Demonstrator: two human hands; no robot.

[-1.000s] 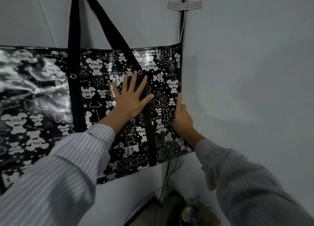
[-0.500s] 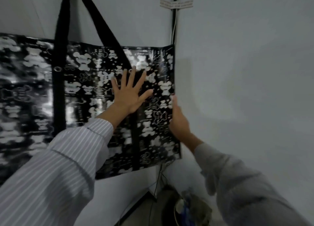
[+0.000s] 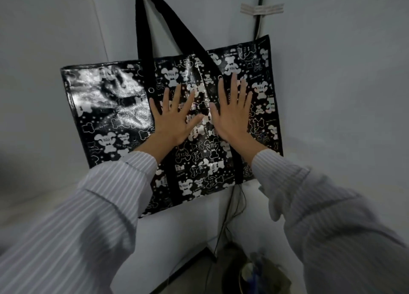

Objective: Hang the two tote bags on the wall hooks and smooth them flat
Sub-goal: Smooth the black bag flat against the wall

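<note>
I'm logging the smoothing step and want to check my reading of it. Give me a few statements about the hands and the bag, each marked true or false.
1. Both the left hand and the right hand lie flat on the tote bag, fingers spread. True.
2. The right hand grips the bag's right edge. False: it presses flat on the front, inside that edge.
3. The bag's black straps run up out of view. True.
4. The bag is plain black. False: it has a white bear print.
</note>
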